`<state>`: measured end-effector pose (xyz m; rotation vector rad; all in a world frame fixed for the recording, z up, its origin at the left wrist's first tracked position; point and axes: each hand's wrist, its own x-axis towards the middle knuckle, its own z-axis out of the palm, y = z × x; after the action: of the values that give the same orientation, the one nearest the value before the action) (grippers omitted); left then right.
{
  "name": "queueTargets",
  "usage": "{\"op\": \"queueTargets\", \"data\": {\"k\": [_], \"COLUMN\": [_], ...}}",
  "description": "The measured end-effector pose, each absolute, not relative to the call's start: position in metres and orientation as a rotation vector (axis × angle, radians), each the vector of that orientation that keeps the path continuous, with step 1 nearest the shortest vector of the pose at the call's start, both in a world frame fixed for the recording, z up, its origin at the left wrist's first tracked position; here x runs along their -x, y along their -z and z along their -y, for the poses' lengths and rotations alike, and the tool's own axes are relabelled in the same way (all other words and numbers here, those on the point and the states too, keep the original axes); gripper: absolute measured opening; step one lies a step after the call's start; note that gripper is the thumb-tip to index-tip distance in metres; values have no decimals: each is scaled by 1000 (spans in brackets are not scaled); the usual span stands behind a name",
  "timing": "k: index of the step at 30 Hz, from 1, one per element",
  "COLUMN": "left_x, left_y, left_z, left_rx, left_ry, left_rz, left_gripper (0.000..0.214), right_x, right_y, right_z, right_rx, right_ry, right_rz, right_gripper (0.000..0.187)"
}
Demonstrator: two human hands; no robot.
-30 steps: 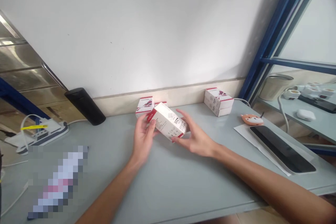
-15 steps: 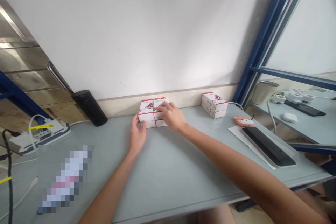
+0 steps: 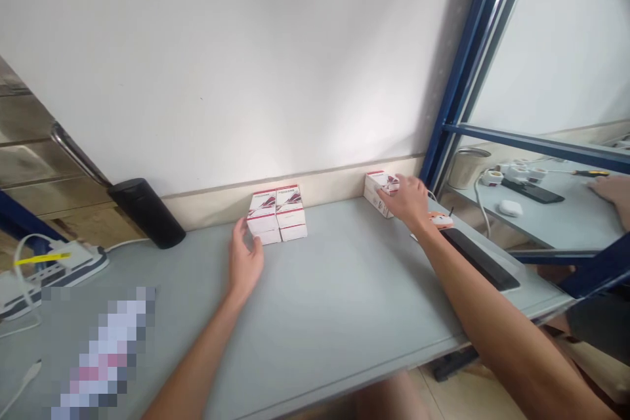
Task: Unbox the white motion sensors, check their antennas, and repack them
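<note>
R hand (image 3: 408,201) on box (image 3: 375,193), desk edge (image 3: 335,201)

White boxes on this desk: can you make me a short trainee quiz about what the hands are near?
1. True or false: the right hand is on the red-trimmed white boxes beside the blue frame.
2. Multiple choice: what is the left hand nearest? A) the black cylinder B) the paired box stacks C) the orange mouse
3. Fill in the blank: on the bench beyond, another person's hand lies near a ____.

Key: 1 true; 2 B; 3 screwdriver.
</note>
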<state>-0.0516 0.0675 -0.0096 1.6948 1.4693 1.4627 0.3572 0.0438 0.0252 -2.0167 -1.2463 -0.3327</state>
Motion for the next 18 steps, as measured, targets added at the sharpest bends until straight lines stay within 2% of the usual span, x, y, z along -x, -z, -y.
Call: {"op": "queueTargets", "data": {"k": [2,3,5,6,9,11,13,15,18], "left_x": [38,29,10,0,-29,-45,-56,-63,-67], "left_y": [5,3,-4,-7,-20,-28,-34,-37,-34], "left_z": [-51,-42,-27,-21,-20,-27,-35,-38,-35], "left_rx": [-1698,-1765,-1943,-1955,-1757,-1612,-1704,-1993,-2430], "left_ry": [-1594,-1668,-1644,-1559,-1171,-1154,-1216,-1265,-1216], "left_rz": [-1565,-1605,-1400,-1234,-1017,-981,-979,-968,-962], "left_gripper": [61,52,39,40,72,76,81,93,90], "right_x": [-359,-354,-335,-323,-287,-268,-254,-245,-235], "right_y": [-29,-31,-36,-37,-34,-30,-27,-28,-32], "right_z": [-43,-43,-41,-39,-28,-17,-4,8,21], "right_rx": [1983,1915,1649,1491,1166,1036,969,892,958], "right_ry": [276,256,111,-58,-633,-825,-843,-753,-725], "right_rz": [1206,1199,1149,1180,1457,1698,1720,1540,1545], "right_gripper": [55,50,46,47,48,43,43,56,56]}}
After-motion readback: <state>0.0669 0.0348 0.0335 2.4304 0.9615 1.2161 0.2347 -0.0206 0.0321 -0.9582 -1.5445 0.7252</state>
